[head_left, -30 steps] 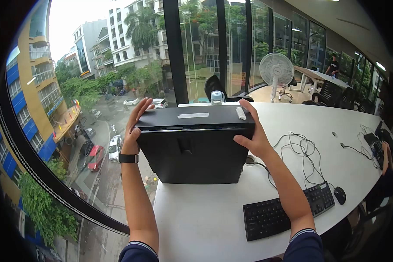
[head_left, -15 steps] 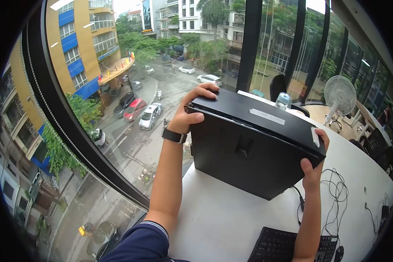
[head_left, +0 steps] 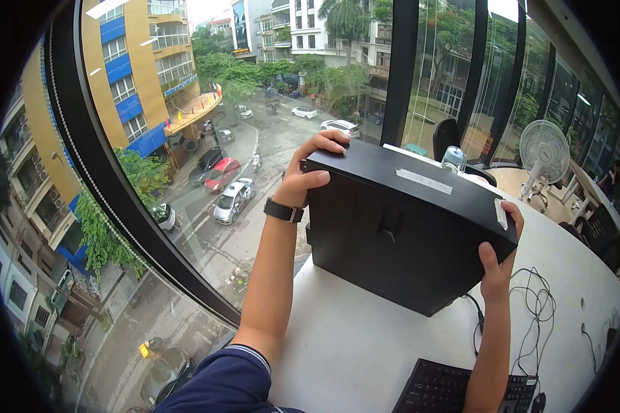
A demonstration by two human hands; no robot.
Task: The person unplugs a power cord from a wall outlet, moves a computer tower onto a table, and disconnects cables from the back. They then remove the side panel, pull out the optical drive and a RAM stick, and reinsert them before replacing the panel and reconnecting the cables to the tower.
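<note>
A black desktop computer case (head_left: 399, 241) stands upright on a white table (head_left: 337, 344), its large side panel with a recessed latch facing me. My left hand (head_left: 313, 172) grips the upper left corner, fingers over the top and thumb on the panel's edge. At the upper right corner, my right hand (head_left: 501, 258) holds the case, with its thumb pressed on the panel and fingers on the far side. A pale label (head_left: 424, 181) is stuck on the top, and a white strip (head_left: 501, 214) lies by my right fingers. The panel's top edge sits flush against the case.
A black keyboard (head_left: 434, 389) lies under my right forearm, with a mouse (head_left: 539, 402) beside it. Loose black cables (head_left: 534, 310) spread over the right side. Behind the case stand a clear jar (head_left: 453, 159) and a white fan (head_left: 544, 151). A large window borders the left.
The gap with a shiny edge along the top of the side panel has closed. Both hands keep their places on the case. The view has shifted slightly.
</note>
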